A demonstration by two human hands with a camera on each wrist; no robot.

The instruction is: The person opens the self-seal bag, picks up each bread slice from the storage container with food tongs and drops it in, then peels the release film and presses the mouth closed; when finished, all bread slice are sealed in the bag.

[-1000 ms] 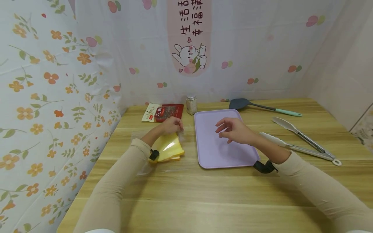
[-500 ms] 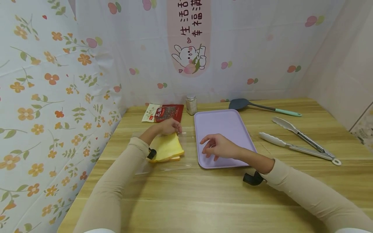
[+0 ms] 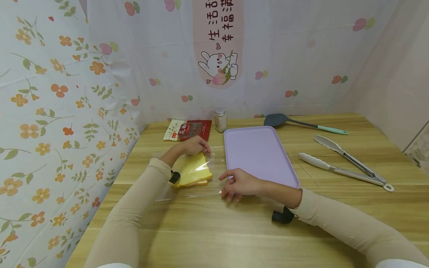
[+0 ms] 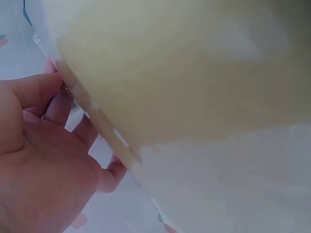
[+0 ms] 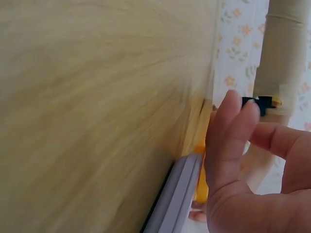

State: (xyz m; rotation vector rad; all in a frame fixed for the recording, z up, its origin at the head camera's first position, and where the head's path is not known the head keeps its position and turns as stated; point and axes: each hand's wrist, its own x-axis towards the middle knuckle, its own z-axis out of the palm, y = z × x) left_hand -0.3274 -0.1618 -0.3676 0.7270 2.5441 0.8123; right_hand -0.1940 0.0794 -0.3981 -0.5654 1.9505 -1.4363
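Note:
Yellow bread slices [image 3: 192,169] with darker crust edges lie stacked at left of centre in the head view. Clear plastic film [image 3: 216,163] spreads around them, and glare on the top slice suggests it also covers them; whether it is a bag I cannot tell. My left hand [image 3: 196,146] pinches the film at the far edge of the bread; thumb and finger meet there in the left wrist view. My right hand [image 3: 242,183] hovers by the near left corner of the lilac tray [image 3: 258,152], close to the film's right edge, fingers bent and thumb apart, with nothing visibly held.
Behind the bread lie a red spice packet [image 3: 194,129] and a small glass jar [image 3: 220,121]. A dark spatula [image 3: 276,119] with a mint handle rests at the back right. Metal tongs [image 3: 355,175] lie spread right of the tray. A patterned curtain [image 3: 161,56] backs the table.
My right hand has come from above the tray, leftward and nearer, to its near left corner. The left hand has barely shifted; the glare on the bread's plastic cover has changed.

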